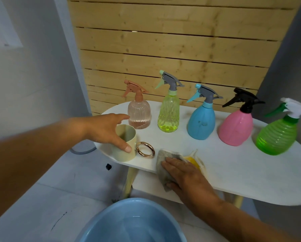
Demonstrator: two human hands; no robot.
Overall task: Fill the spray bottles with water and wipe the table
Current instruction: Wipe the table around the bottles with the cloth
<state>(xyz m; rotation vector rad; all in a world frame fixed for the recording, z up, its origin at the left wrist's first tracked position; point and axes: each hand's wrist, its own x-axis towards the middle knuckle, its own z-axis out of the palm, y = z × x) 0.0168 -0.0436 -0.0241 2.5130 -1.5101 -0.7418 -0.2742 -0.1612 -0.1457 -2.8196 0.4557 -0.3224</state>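
Several spray bottles stand in a row on the white table [233,172]: a clear pink one [139,114], a yellow-green one [169,116], a blue one [201,121], a pink one [236,128] and a green one [277,135]. My left hand [107,130] grips a cream mug [125,147] with a gold ring handle [145,149] at the table's left end. My right hand [184,173] presses flat on a grey and yellow cloth [163,163] at the table's front edge.
A blue basin [132,222] holding water sits on the floor below the table's front edge. A wooden slat wall [172,41] stands behind the table. Grey walls close in on the left and right.
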